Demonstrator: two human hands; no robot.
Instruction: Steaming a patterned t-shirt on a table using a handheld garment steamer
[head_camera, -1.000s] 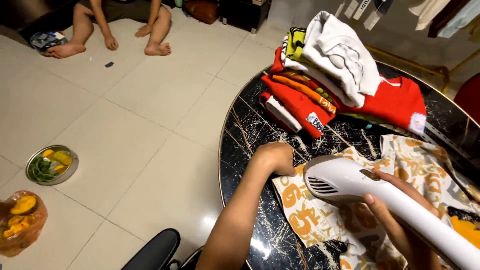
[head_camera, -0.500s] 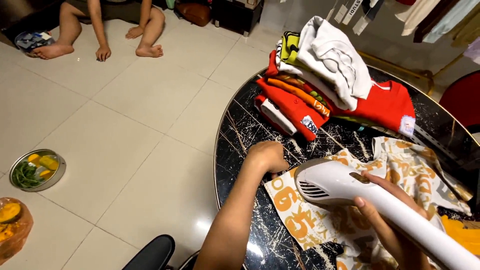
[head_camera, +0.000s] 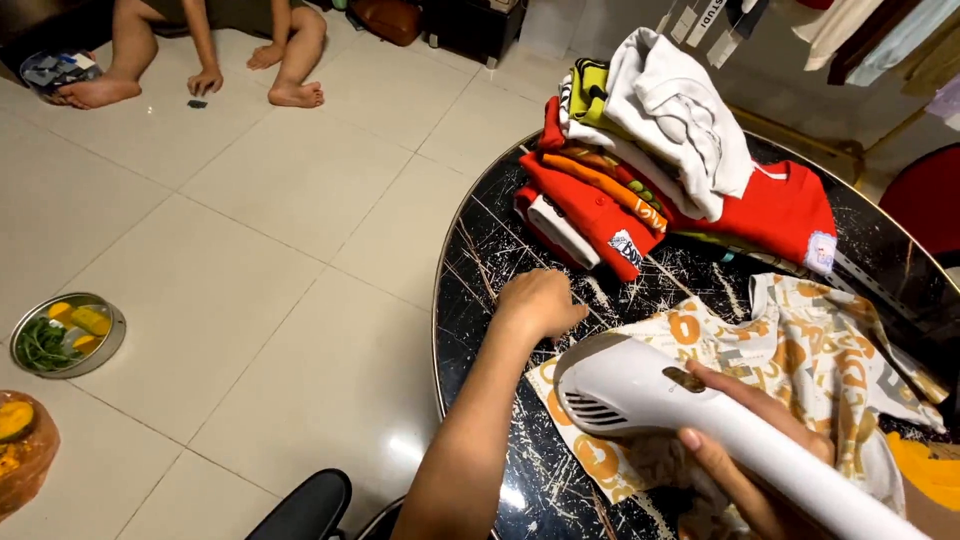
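A cream shirt with orange print (head_camera: 800, 360) lies spread on a round black marbled table (head_camera: 480, 250). My right hand (head_camera: 745, 455) grips a white handheld garment steamer (head_camera: 640, 390), whose head rests on the shirt's lower left part. My left hand (head_camera: 538, 303) presses down with curled fingers at the shirt's left edge, on the tabletop. The steamer hides part of the shirt beneath it.
A stack of folded red, orange, yellow and white clothes (head_camera: 650, 160) sits at the table's far side. On the tiled floor are a metal plate of greens (head_camera: 65, 335) and an orange bowl (head_camera: 22, 445). Another person's bare legs (head_camera: 200, 50) rest at the far left. A dark chair base (head_camera: 300, 505) stands below.
The steamer has shifted slightly left and down over the shirt's lower left part. My left hand stays at the shirt's edge. The view has drifted a little.
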